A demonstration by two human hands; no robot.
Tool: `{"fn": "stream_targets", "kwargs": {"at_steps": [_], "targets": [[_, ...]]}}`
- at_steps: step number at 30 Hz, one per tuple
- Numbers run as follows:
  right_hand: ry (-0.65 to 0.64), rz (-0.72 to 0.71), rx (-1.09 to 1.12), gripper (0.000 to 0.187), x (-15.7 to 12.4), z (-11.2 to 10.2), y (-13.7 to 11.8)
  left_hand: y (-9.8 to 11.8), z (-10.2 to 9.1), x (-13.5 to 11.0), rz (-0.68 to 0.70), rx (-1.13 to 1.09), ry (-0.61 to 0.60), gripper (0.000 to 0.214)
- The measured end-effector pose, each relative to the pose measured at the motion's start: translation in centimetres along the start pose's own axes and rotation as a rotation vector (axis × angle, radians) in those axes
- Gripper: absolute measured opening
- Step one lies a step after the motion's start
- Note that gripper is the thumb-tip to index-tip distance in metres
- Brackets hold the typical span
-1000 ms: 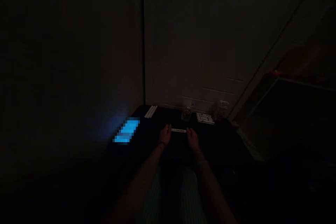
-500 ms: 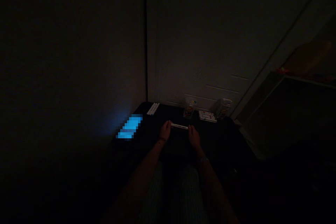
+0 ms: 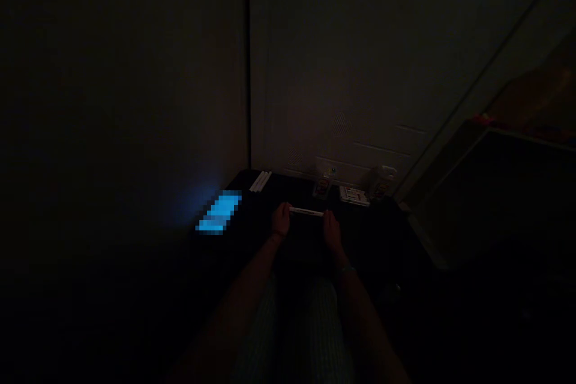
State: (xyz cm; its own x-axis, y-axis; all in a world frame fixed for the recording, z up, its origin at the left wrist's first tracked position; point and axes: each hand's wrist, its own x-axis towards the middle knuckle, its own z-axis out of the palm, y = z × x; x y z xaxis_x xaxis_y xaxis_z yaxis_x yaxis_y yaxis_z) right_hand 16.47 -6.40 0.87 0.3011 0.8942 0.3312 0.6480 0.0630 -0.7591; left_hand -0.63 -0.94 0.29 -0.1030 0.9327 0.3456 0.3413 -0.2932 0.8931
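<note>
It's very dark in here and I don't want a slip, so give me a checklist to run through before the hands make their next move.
1. Left hand grips one end of the white marker-like stick: ok.
2. Right hand grips the other end: ok.
3. Both hands apart from the loose white sticks lying near the wall: ok.
4. Both hands apart from the glowing blue panel on the left: ok.
5. Enough light to see detail: not ok, the scene is very dim.
6. Cap on the held stick: cannot tell, its ends are at the fingers and the picture is too dark.
</note>
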Motion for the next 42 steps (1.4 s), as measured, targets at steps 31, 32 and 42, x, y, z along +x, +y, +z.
{"fn": "stream_targets", "kwargs": {"at_steps": [31, 32, 42], "targets": [[0.03, 0.021, 0.031, 0.051, 0.3, 0.2, 0.4, 1.4, -0.5, -0.7, 0.0, 0.096, -0.097, 0.034], [0.045, 0.034, 0.064, 0.052, 0.4, 0.1, 0.3, 1.5, -0.5, -0.8, 0.003, 0.1, -0.113, 0.034], [0.191, 0.165, 0.296, 0.06, 0.8, -0.3, 0.3, 2.7, -0.6, -2.2, 0.061, 0.14, -0.4, 0.03]]}}
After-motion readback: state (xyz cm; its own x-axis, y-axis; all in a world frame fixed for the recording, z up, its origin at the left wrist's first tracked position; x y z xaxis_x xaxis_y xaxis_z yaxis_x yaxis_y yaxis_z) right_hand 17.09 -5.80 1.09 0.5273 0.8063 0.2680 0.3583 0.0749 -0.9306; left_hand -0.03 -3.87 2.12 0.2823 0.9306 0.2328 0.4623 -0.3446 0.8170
